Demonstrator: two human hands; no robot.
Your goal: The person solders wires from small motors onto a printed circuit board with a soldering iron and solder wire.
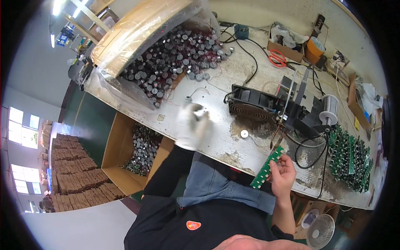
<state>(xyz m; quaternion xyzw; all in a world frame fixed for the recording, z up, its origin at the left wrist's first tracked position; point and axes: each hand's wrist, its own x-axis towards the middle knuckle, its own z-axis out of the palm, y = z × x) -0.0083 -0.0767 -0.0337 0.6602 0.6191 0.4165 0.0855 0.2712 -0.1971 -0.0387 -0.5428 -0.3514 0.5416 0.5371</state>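
My right hand is closed on a narrow green circuit board, pinched between thumb and fingers at the table's front edge. The board's upper end is just below the tip of a soldering machine. A thin wire runs from near that tip to a small round motor lying on the table. My left hand, in a white glove, is over the table, somewhat blurred, with thumb and forefinger apart. Just beyond its fingers lies another small motor with wires attached.
Many small motors are heaped in a plastic-lined box at the back left. A cardboard box below holds more. A black fan, solder spool, red-handled scissors and stacked green boards occupy the table.
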